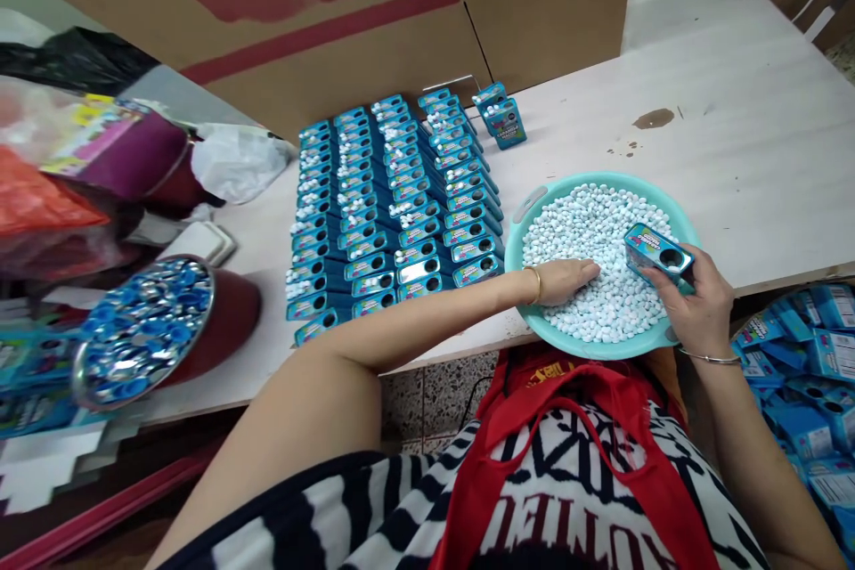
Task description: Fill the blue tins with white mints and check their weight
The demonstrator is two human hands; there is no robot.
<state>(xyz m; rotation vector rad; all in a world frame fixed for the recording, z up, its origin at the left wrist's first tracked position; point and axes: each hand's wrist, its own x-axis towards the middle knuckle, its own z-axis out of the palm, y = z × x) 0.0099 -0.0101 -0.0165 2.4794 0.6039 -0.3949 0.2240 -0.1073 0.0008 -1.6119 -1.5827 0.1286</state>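
In my right hand (701,303) is a small blue candy box (658,249), tilted over the bowl, with a dark round hole in its top. My left hand (565,282) reaches into the white candies (601,223); its fingertips are buried, so their grip is hidden. A turquoise bowl (517,254) holds these small round candies at the table's front edge. Left of it, upright blue boxes (418,249) stand in several rows, some with white candies on their tops around the holes. Two more boxes (508,125) stand apart behind the bowl.
A large cardboard box (534,9) stands along the back. On the left, a dark red container (233,307) holds shiny blue-and-silver wrapped pieces, with plastic bags (237,162) behind it. Many blue boxes (802,374) are piled below the table at right. A brown stain (653,118) marks the table.
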